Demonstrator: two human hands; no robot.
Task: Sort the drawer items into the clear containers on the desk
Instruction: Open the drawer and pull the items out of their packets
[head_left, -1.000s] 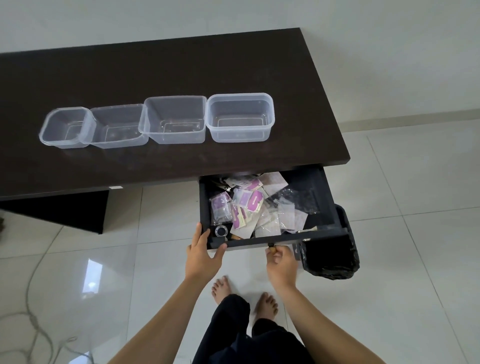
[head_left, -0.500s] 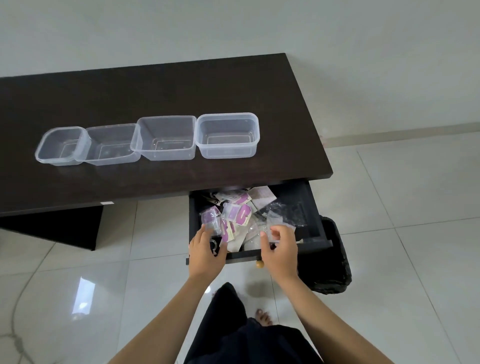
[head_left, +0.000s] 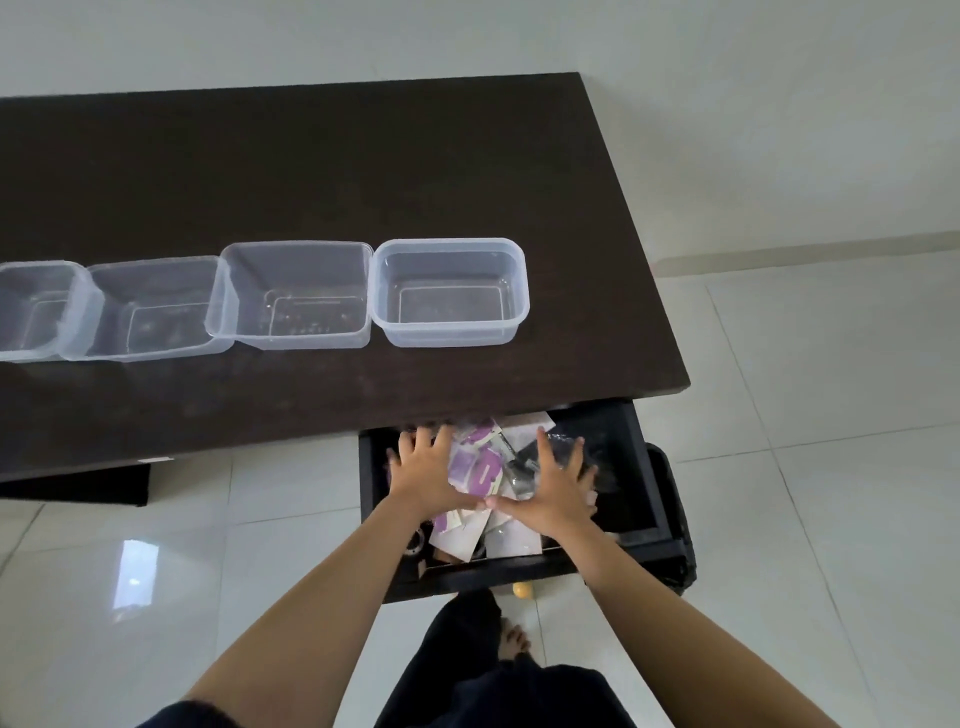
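Both hands now lie inside the open drawer, where a second ago they were out at its front edge, the right one at the knob. The left hand and the right hand are spread flat, fingers straight and splayed, thumbs almost meeting, pressing down on the heap of packets; neither grips anything. The packets, clear sleeves and purple-printed cards, sit in the drawer's left half, under the tabletop's front right corner. That shift suggests opening is done and gathering or picking has begun. The four clear containers stand in a row near the tabletop's front edge, all apparently without contents, so no item has yet been sorted.
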